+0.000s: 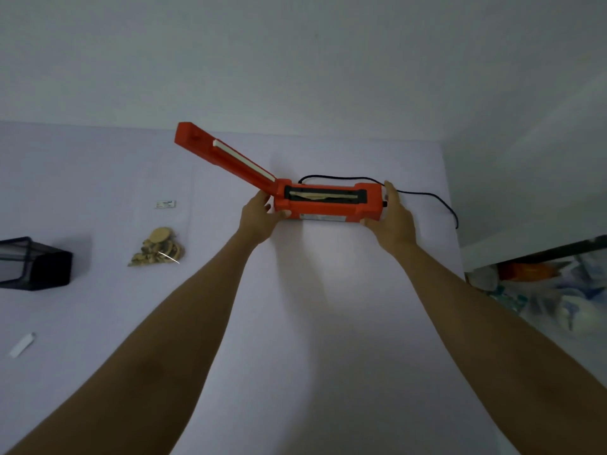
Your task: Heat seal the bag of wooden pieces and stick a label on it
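Both hands grasp orange plastic heat sealer [328, 203] by its ends: left hand [259, 218] at hinge end, right hand [392, 218] at cord end. Sealer's long axis runs grip to grip, lid raised. Clear bag of wooden pieces [157, 247] lies on counter [312, 323] well left of left grip, nearer that hand; small white label [165, 204] beyond bag.

A black mesh basket [31, 262] lies tipped on its side at the left edge of the white table [328, 323]. Nearer along that edge lies a small white strip [22, 345]. Off the table's right side, blurred clutter [538, 290] piles up with something orange in it.
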Demonstrator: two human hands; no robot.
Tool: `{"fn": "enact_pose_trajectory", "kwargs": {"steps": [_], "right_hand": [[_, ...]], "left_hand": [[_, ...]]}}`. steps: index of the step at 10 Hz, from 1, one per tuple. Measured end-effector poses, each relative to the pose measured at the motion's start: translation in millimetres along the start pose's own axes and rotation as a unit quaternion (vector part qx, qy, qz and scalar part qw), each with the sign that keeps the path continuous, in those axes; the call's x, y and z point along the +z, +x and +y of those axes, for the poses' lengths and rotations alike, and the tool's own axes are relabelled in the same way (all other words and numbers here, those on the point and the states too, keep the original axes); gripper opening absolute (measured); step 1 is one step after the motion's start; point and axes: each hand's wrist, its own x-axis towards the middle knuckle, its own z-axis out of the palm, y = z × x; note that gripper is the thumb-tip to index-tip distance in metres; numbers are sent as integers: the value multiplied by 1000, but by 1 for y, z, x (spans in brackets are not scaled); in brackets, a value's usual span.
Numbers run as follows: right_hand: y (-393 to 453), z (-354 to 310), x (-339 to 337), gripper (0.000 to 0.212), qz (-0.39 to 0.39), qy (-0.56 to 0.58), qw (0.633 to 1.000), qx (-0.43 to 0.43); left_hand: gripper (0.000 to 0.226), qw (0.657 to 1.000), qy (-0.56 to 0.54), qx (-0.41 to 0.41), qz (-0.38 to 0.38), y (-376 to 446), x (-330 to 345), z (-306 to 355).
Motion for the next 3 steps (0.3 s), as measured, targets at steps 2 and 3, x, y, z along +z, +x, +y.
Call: {"fn": "enact_pose_trajectory", "kwargs": {"steps": [2,3], "right_hand": [[-47,-34,8,72,81,-58,995,-5],[-81,-56,23,53,44,-114,992,-26]], "left_hand": [[59,986,164,-6,16,-43,-39,-6],[47,976,212,28,44,-69,-70,-11]]}}
